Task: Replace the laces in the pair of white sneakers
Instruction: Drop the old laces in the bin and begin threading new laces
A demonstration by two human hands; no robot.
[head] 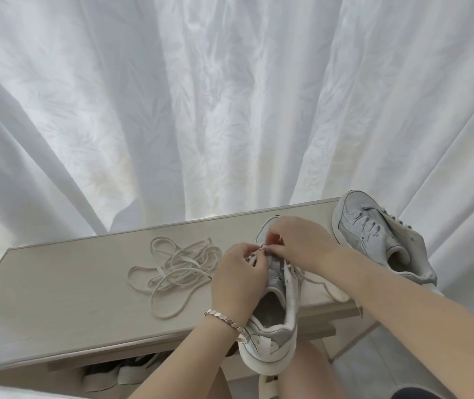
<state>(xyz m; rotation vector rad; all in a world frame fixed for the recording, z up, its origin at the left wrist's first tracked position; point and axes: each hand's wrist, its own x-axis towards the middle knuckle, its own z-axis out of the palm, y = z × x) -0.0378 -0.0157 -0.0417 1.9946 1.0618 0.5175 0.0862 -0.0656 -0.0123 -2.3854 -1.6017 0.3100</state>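
Your left hand (238, 273) and right hand (299, 243) both pinch a flat white lace (262, 249) on the near white leather sneaker (283, 332), which rests on the pale wooden table (57, 283).

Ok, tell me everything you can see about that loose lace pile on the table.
The loose lace pile is flat, off-white cord, fabric-looking, tangled in slack loops on the pale table, left of the sneaker being handled. One long loop trails toward the near edge. Nothing grips it; the left hand is close beside it.
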